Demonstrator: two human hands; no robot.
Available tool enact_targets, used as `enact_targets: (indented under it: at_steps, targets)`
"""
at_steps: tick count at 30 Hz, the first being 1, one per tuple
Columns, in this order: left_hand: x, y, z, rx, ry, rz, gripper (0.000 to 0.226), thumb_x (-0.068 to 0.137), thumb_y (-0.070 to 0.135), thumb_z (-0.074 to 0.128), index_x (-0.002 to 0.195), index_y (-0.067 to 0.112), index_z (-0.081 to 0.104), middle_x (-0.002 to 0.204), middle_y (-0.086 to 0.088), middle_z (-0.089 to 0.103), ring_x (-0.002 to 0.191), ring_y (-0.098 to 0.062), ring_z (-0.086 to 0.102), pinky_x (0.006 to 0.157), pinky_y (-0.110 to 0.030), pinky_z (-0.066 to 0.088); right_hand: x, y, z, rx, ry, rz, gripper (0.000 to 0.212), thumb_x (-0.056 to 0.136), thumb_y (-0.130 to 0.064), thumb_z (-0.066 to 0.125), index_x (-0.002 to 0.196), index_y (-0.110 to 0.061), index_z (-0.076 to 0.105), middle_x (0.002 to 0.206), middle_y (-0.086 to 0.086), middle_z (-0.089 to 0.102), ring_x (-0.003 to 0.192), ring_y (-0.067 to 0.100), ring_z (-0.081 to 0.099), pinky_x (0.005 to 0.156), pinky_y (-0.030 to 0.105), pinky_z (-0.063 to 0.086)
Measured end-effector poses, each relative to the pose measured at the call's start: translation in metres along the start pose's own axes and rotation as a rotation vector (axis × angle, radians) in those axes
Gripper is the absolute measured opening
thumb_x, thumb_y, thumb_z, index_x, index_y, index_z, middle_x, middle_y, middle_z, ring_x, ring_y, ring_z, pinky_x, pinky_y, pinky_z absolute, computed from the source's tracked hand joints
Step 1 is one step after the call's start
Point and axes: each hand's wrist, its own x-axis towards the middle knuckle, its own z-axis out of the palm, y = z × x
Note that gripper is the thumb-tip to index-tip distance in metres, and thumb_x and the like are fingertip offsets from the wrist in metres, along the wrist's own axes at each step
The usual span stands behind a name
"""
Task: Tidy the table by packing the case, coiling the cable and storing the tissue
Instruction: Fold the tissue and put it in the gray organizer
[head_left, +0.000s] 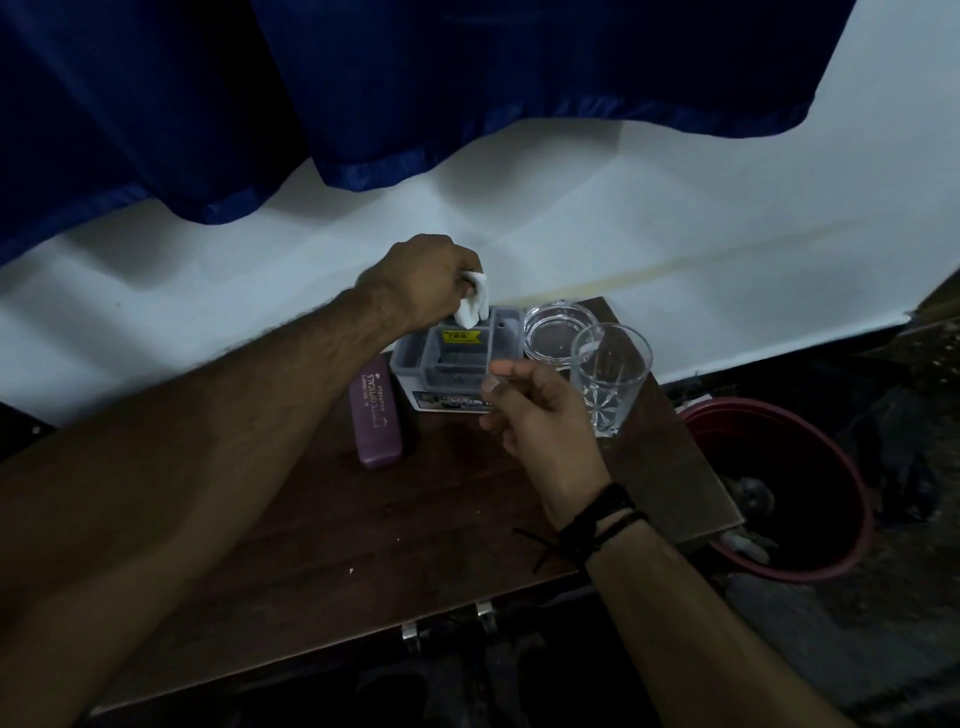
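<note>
Tissue, white crumpled paper (475, 299), is pinched in the left hand (421, 280) over the grey plastic organiser box (452, 358); purple spectacle case (376, 415) lies closed to its left; storing seems underway; right hand (535, 410) hovers loosely curled, empty; no cable visible.

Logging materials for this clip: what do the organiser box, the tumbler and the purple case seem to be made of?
Organiser box: looks like grey translucent plastic, its dividers showing through. Tumbler: clear glass, with a cut star pattern at its base. Purple case: probably matte plastic or leatherette with printed lettering; the dim light leaves it open.
</note>
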Motion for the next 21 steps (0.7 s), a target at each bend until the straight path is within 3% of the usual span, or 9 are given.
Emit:
enact_targets:
  at_steps: [5, 10, 15, 18, 21]
  targets:
    - [0.0, -0.002, 0.005, -0.001, 0.03, -0.018, 0.024, 0.099, 0.021, 0.058, 0.118, 0.018, 0.072, 0.114, -0.011, 0.066, 0.106, -0.03, 0.06, 0.082, -0.032, 0.041, 0.0, -0.002, 0.0, 0.011, 0.002, 0.0, 0.014, 0.096, -0.013, 0.065, 0.11, -0.015, 0.069, 0.102, 0.009, 0.068, 0.068, 0.011, 0.063, 0.051, 0.01, 0.043]
    - [-0.003, -0.001, 0.016, 0.01, -0.126, 0.052, 0.023, 0.096, 0.022, 0.064, 0.118, 0.02, 0.069, 0.113, -0.007, 0.067, 0.096, -0.018, 0.053, 0.078, -0.029, 0.034, 0.0, -0.001, 0.0, -0.002, -0.006, 0.0, 0.011, 0.097, -0.015, 0.065, 0.106, -0.02, 0.069, 0.104, 0.011, 0.068, 0.068, 0.009, 0.064, 0.052, 0.01, 0.043]
    - [-0.005, -0.006, 0.02, 0.035, -0.1, 0.027, 0.035, 0.095, 0.026, 0.062, 0.128, 0.021, 0.054, 0.124, -0.01, 0.058, 0.107, -0.032, 0.059, 0.082, -0.035, 0.044, 0.001, -0.002, 0.0, -0.004, 0.001, -0.002, 0.011, 0.097, -0.014, 0.065, 0.106, -0.018, 0.069, 0.103, 0.012, 0.069, 0.068, 0.01, 0.064, 0.051, 0.01, 0.043]
    - [-0.011, -0.006, 0.016, 0.039, -0.022, 0.053, 0.036, 0.094, 0.021, 0.059, 0.129, 0.019, 0.052, 0.135, -0.009, 0.05, 0.103, -0.035, 0.06, 0.086, -0.042, 0.051, 0.001, -0.001, 0.0, -0.005, 0.004, 0.001, 0.012, 0.097, -0.014, 0.065, 0.107, -0.017, 0.07, 0.102, 0.01, 0.068, 0.068, 0.009, 0.064, 0.051, 0.01, 0.043]
    - [-0.017, -0.007, 0.017, 0.054, 0.058, 0.109, 0.031, 0.094, 0.015, 0.057, 0.125, 0.016, 0.053, 0.132, -0.01, 0.049, 0.094, -0.037, 0.061, 0.079, -0.044, 0.053, 0.001, -0.001, 0.0, -0.005, 0.001, 0.008, 0.012, 0.097, -0.015, 0.065, 0.107, -0.018, 0.07, 0.102, 0.011, 0.068, 0.067, 0.008, 0.064, 0.051, 0.009, 0.043]
